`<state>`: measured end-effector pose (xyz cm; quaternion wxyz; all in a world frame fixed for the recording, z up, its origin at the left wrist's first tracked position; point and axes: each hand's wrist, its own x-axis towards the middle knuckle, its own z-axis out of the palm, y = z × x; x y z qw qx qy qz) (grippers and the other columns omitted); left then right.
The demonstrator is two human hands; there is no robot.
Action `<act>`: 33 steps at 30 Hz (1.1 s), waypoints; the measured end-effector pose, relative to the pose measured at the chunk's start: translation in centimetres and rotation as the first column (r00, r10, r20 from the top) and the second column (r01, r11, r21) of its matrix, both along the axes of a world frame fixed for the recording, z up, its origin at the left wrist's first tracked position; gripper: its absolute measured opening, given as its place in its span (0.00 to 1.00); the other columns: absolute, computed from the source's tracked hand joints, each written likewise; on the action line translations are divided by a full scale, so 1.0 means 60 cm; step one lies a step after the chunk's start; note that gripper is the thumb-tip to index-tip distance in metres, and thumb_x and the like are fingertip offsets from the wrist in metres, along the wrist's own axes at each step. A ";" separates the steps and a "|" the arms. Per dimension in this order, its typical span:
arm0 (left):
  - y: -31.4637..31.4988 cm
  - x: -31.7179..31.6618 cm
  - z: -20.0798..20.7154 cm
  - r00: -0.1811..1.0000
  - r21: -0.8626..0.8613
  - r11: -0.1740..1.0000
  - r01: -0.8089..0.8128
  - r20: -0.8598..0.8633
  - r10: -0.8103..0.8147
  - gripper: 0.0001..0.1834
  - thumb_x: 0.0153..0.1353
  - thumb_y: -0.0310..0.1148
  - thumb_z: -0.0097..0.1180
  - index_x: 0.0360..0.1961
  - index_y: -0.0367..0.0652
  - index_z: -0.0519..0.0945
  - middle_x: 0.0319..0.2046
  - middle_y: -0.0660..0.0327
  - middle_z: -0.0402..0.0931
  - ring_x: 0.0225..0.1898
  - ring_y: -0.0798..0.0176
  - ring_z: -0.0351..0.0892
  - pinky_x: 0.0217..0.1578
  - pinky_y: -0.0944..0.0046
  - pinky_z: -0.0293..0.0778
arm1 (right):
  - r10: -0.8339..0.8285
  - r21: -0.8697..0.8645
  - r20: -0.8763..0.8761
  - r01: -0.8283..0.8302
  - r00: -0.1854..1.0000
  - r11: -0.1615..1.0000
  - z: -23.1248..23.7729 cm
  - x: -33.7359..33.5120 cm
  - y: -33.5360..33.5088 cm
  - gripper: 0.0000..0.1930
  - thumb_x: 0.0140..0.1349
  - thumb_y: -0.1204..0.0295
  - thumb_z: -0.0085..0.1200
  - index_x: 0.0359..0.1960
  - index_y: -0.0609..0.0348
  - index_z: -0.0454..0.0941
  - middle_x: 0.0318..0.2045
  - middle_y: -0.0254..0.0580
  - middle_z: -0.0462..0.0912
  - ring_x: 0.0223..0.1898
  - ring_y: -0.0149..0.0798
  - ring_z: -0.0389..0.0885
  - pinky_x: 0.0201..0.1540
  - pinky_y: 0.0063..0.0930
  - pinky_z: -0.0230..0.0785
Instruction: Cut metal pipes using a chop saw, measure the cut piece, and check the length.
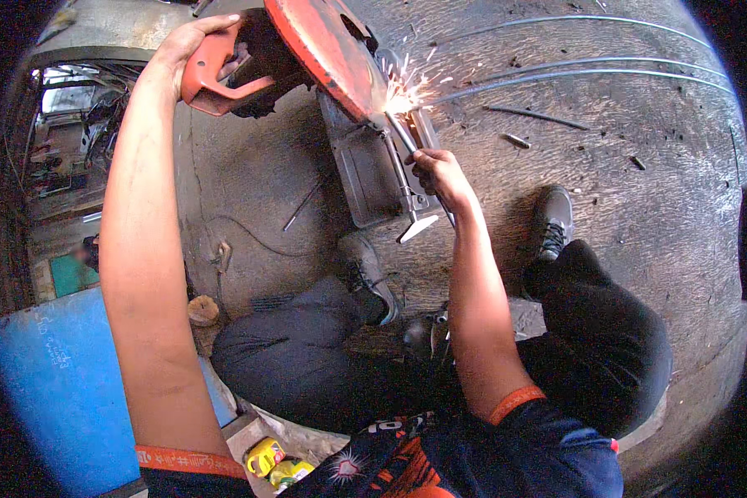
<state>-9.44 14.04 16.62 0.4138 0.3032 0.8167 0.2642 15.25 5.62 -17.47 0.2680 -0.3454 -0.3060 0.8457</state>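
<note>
Metal rod [402,135] met the orange saw [324,58] at its sparking lower edge. Cutting seemed begun, I judged, with separation remaining; the depth I could not see. My left hand [192,48] gripped the saw's handle [201,76], arm outstretched; my right hand [440,177], fingers curled, held the rod just below the saw.

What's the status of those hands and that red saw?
Left hand around red handle of cut-off saw; right hand gripping metal rod. Sparks at rod's far end. Left shoe close to saw's base.
</note>
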 end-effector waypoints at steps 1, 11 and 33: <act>0.002 -0.004 -0.001 1.000 -0.009 1.000 -0.009 -0.021 0.008 0.23 0.54 0.51 0.65 0.43 0.47 0.77 0.32 0.66 0.76 0.28 0.67 0.74 0.27 0.63 0.78 | -0.002 0.019 0.023 0.002 1.000 1.000 0.000 -0.001 -0.001 0.12 0.67 0.64 0.49 0.34 0.59 0.79 0.17 0.24 0.68 0.15 0.21 0.60 0.18 0.19 0.50; 0.010 -0.017 -0.012 0.998 0.063 0.998 -0.006 0.061 0.002 0.20 0.57 0.43 0.64 0.44 0.43 0.76 0.33 0.62 0.78 0.31 0.65 0.79 0.31 0.65 0.81 | -0.034 0.146 0.187 0.006 0.982 0.989 -0.024 -0.010 0.001 0.13 0.62 0.66 0.56 0.37 0.66 0.82 0.22 0.35 0.81 0.21 0.29 0.75 0.26 0.28 0.67; -0.006 0.004 -0.013 0.993 0.037 0.993 -0.116 -0.013 0.117 0.14 0.56 0.44 0.63 0.38 0.48 0.79 0.31 0.64 0.78 0.27 0.65 0.76 0.28 0.65 0.77 | -0.493 0.582 0.650 0.039 0.578 0.812 0.020 -0.020 -0.001 0.12 0.48 0.68 0.65 0.35 0.56 0.83 0.27 0.51 0.84 0.30 0.48 0.84 0.37 0.36 0.74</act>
